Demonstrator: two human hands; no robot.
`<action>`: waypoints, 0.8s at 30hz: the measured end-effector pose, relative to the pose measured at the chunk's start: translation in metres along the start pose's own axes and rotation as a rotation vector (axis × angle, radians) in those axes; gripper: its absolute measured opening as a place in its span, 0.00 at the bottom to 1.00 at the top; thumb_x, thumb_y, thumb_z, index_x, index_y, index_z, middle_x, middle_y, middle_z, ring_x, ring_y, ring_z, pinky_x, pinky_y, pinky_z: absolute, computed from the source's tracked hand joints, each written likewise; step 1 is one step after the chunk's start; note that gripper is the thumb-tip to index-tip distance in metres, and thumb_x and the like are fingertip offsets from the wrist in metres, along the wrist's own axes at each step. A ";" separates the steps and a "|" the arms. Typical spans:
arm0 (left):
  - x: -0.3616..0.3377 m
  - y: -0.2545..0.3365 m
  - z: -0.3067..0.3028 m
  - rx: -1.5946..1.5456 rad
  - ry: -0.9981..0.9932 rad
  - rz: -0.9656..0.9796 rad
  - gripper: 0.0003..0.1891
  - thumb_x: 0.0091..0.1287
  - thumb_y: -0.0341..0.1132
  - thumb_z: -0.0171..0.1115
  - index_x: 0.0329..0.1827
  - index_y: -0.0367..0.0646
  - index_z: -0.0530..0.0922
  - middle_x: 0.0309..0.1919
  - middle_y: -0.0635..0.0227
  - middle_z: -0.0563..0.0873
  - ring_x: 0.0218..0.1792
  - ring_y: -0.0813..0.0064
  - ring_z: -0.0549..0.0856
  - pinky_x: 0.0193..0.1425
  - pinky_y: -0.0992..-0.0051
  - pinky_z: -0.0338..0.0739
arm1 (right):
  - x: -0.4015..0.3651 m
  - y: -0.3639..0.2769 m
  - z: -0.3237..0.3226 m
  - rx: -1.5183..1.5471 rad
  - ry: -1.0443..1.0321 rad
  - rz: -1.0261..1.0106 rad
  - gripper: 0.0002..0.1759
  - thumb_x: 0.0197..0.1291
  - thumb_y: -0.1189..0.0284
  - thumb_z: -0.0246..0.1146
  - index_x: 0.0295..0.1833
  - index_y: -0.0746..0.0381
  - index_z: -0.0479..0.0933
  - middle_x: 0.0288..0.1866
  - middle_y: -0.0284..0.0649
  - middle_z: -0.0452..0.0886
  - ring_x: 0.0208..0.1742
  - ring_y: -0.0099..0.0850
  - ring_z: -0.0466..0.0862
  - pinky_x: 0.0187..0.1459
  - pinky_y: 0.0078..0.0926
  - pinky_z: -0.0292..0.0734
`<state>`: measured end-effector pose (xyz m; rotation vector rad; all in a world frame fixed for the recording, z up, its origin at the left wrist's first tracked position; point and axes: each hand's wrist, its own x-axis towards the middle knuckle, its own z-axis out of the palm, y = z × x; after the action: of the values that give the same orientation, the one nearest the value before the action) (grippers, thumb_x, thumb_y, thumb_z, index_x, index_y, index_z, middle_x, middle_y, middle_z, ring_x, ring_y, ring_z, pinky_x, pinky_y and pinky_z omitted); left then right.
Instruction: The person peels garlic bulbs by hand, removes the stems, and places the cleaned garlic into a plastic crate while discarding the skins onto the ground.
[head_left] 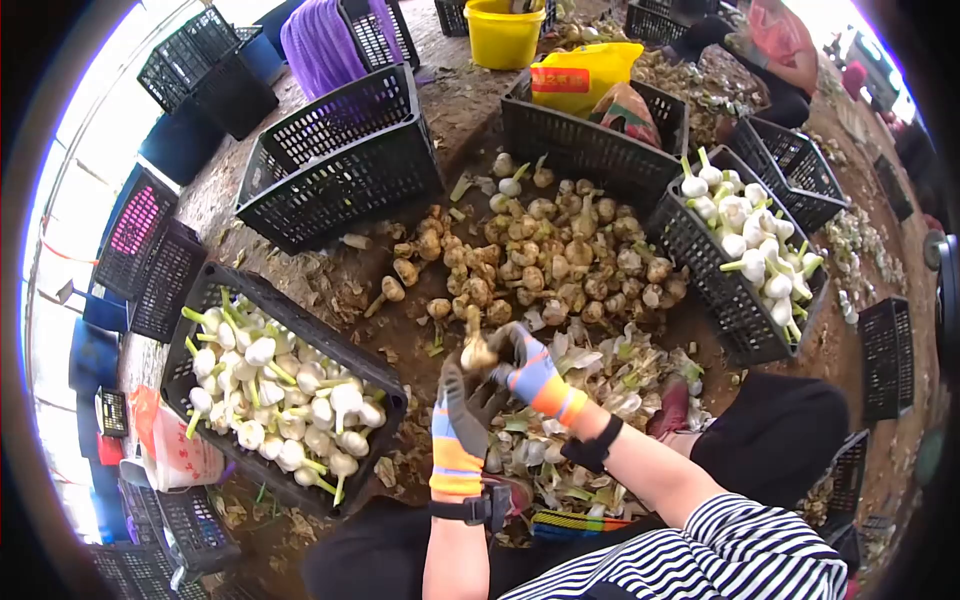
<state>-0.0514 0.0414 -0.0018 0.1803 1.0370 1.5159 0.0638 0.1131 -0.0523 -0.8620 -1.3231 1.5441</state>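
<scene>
A brownish garlic bulb [477, 352] with its stem pointing up is held between my two gloved hands, above the peelings. My left hand [463, 412], in a grey, blue and orange glove, is closed on the bulb from the left and below. From the right, my right hand [527, 368] has its bent fingers on the bulb; its exact grip is partly hidden. Just beyond lies a heap of unpeeled garlic bulbs [560, 250]. Loose garlic skins [560, 430] cover the ground beneath and beside my hands.
Cleaned white garlic fills a black crate [392, 405] at left and another crate [735, 325] at right. Ahead stand a black crate [340, 185] and one with a yellow bag [585, 75]. A yellow bucket [500, 35] is farther back. Another person [785, 60] sits at upper right.
</scene>
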 end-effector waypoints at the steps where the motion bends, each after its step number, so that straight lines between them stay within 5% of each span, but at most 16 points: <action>1: -0.002 -0.001 0.003 0.027 -0.105 0.028 0.27 0.71 0.46 0.53 0.69 0.43 0.63 0.49 0.61 0.80 0.45 0.67 0.82 0.56 0.68 0.77 | -0.009 -0.016 0.004 0.020 -0.102 -0.032 0.21 0.50 0.78 0.71 0.49 0.64 0.72 0.44 0.34 0.78 0.45 0.22 0.75 0.50 0.22 0.73; 5: -0.020 0.008 0.016 0.142 -0.093 0.348 0.27 0.65 0.26 0.62 0.67 0.38 0.65 0.54 0.62 0.79 0.49 0.72 0.81 0.54 0.73 0.79 | -0.021 -0.081 0.001 0.254 -0.122 0.056 0.28 0.52 0.76 0.70 0.59 0.66 0.71 0.51 0.35 0.79 0.52 0.22 0.77 0.54 0.23 0.74; 7: -0.029 0.007 0.022 0.173 -0.137 0.449 0.27 0.61 0.21 0.64 0.64 0.38 0.68 0.50 0.64 0.81 0.47 0.73 0.82 0.52 0.77 0.79 | -0.027 -0.097 -0.002 0.450 -0.078 0.259 0.26 0.52 0.75 0.70 0.57 0.66 0.72 0.50 0.35 0.79 0.49 0.22 0.79 0.52 0.23 0.75; 9: -0.031 0.002 0.020 0.484 -0.180 0.667 0.29 0.56 0.18 0.66 0.63 0.38 0.70 0.54 0.60 0.79 0.50 0.72 0.81 0.56 0.74 0.78 | -0.025 -0.093 0.004 0.344 -0.070 0.158 0.18 0.51 0.75 0.71 0.48 0.65 0.77 0.43 0.35 0.82 0.44 0.21 0.80 0.48 0.21 0.76; 11: -0.034 -0.002 0.018 0.314 -0.185 0.553 0.31 0.51 0.16 0.69 0.60 0.39 0.70 0.54 0.61 0.78 0.51 0.71 0.81 0.56 0.73 0.78 | -0.033 -0.099 0.012 0.246 -0.013 0.048 0.16 0.49 0.77 0.72 0.45 0.65 0.78 0.41 0.35 0.83 0.42 0.20 0.80 0.47 0.19 0.75; 13: -0.033 -0.005 0.012 0.561 -0.190 0.771 0.32 0.49 0.15 0.69 0.59 0.39 0.70 0.55 0.62 0.77 0.52 0.70 0.80 0.57 0.72 0.78 | -0.046 -0.116 0.016 0.301 0.018 0.080 0.17 0.48 0.78 0.73 0.45 0.65 0.79 0.40 0.35 0.83 0.42 0.21 0.80 0.47 0.20 0.76; 15: -0.040 -0.003 0.015 0.492 -0.217 0.737 0.31 0.48 0.14 0.69 0.58 0.39 0.71 0.55 0.64 0.76 0.53 0.69 0.80 0.57 0.71 0.78 | -0.056 -0.130 0.014 0.497 0.005 0.193 0.17 0.49 0.79 0.72 0.46 0.66 0.79 0.40 0.36 0.83 0.42 0.23 0.81 0.47 0.21 0.77; 18: -0.055 0.005 0.021 0.207 -0.243 0.457 0.31 0.48 0.17 0.72 0.57 0.37 0.71 0.55 0.60 0.76 0.54 0.67 0.79 0.56 0.70 0.80 | -0.067 -0.141 0.004 0.512 -0.084 0.176 0.16 0.52 0.80 0.68 0.49 0.67 0.79 0.42 0.37 0.84 0.43 0.24 0.82 0.48 0.23 0.78; 21: -0.070 0.010 0.033 0.465 -0.326 0.678 0.29 0.51 0.18 0.70 0.57 0.37 0.70 0.55 0.58 0.77 0.52 0.67 0.80 0.55 0.71 0.80 | -0.070 -0.135 -0.009 0.534 -0.138 0.149 0.18 0.52 0.82 0.67 0.50 0.68 0.79 0.46 0.38 0.83 0.46 0.24 0.82 0.50 0.22 0.77; 24: -0.083 0.015 0.044 0.341 -0.403 0.709 0.27 0.54 0.21 0.69 0.58 0.37 0.70 0.54 0.59 0.78 0.51 0.69 0.80 0.54 0.72 0.79 | -0.065 -0.132 -0.024 0.342 -0.259 -0.003 0.18 0.50 0.80 0.69 0.50 0.67 0.79 0.46 0.35 0.83 0.45 0.23 0.81 0.49 0.21 0.76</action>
<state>-0.0124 -0.0061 0.0702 1.1446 0.9345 1.7991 0.1336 0.0642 0.0704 -0.4571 -1.1851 1.8582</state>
